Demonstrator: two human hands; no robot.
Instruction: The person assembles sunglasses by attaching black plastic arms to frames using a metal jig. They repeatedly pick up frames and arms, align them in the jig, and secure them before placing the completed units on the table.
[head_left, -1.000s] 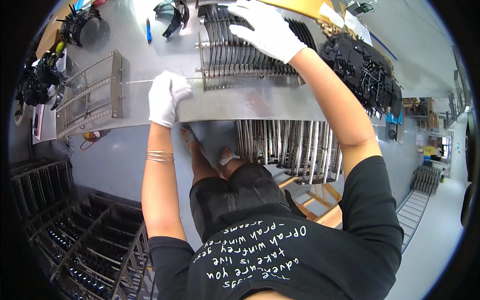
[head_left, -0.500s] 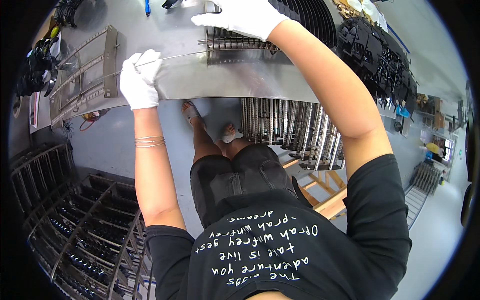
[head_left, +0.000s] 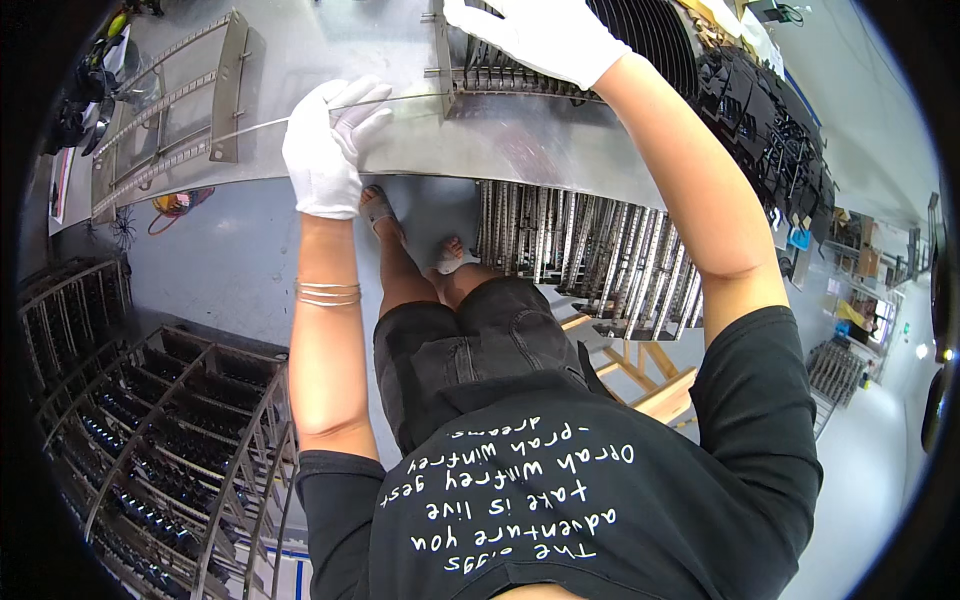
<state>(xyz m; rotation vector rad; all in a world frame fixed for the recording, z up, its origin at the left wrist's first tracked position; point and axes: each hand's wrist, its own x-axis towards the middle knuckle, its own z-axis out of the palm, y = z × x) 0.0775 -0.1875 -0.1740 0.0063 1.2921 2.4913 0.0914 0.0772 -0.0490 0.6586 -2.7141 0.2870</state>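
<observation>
White-gloved, the left hand (head_left: 326, 155) has a thin metal rod (head_left: 262, 127) running through its bent fingers in the upper left-centre of the frame. Thumb and fingers seem closed lightly on it, though the rod partly hides between them. Black curved pieces (head_left: 645, 35) stand side by side in a metal rack (head_left: 446, 70) at the upper centre, so the loading there looks well along; how full the rack is cannot be told, as the top edge of the frame cuts it off. Most of the visible rod lies outside the rack, to the left of its end plate, so that part of the work looks unfinished. Whether the rod's right end enters the plate or merely meets it is too small to tell.

Slender and grey, the rod slopes slightly, its left stretch paler and passing in front of a second rack (head_left: 230, 90) at the upper left, whose notched rails are in plain view. Its left tip is hard to pick out. The right hand (head_left: 545, 38), also gloved, lies over the black pieces at the top edge; its thumb and fingers look apart, but the crop leaves its grip unclear. Beneath both hands is a steel tabletop (head_left: 420, 150).
</observation>
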